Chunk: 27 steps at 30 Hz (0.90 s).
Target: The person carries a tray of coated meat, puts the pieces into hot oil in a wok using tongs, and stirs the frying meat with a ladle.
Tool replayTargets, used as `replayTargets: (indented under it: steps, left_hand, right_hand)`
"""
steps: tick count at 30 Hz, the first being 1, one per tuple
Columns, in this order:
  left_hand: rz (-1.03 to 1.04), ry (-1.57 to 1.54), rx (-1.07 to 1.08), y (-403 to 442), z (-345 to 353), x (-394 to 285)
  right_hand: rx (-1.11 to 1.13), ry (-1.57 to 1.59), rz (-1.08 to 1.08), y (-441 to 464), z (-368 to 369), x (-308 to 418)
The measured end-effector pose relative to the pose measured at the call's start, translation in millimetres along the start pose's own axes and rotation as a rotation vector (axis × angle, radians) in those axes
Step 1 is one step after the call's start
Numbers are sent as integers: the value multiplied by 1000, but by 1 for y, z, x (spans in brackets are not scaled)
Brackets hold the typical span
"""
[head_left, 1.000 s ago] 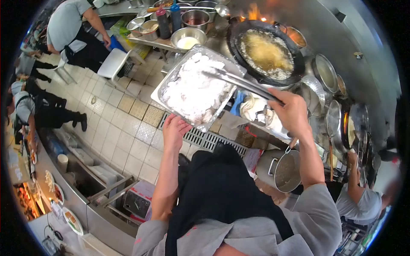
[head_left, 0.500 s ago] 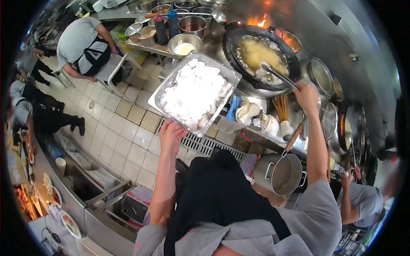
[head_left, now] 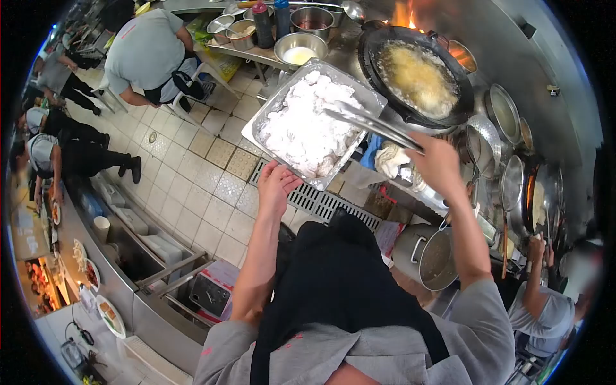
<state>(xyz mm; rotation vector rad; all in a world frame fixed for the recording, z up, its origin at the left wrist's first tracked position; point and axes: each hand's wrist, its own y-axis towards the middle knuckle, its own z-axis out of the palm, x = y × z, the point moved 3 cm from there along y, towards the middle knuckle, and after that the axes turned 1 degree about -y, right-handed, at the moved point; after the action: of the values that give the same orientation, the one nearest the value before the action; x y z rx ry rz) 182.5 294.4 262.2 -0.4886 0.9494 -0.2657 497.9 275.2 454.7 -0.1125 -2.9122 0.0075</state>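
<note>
My left hand [head_left: 277, 186] is closed on the near edge of a square metal tray [head_left: 367, 95], which is tilted and held above the floor. White, flour-coated pieces [head_left: 301, 131] fill the tray; what is under the coating I cannot make out. Metal tongs [head_left: 385, 130] are gripped in my right hand [head_left: 437, 163], their tips over the coated pieces at the tray's right side. Whether the tips pinch a piece is unclear. Just beyond the tray to the right sits a black wok [head_left: 368, 59] of bubbling yellow oil [head_left: 420, 77].
Flames [head_left: 404, 14] rise behind the wok. Metal bowls [head_left: 300, 49] and squeeze bottles [head_left: 282, 19] stand on the back counter. A cloth [head_left: 390, 160] and a large pot [head_left: 439, 260] are at right. Co-workers [head_left: 144, 54] are at left and lower right.
The tongs in my right hand have moved left from over the wok's oil to over the tray. In view, the tray and the surroundings have shifted slightly right.
</note>
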Motion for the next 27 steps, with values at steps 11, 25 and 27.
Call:
replayTargets:
  steps: [11, 25, 27]
  left_hand:
    - [-16, -44, -4, 0, 2, 0]
    - [-30, -16, -48, -7, 9, -4]
    - [-32, 0, -56, -9, 11, -6]
  right_hand:
    - [48, 50, -73, 57, 73, 66]
    - [-264, -122, 414, 19, -44, -117]
    - [-278, -281, 445, 40, -33, -165]
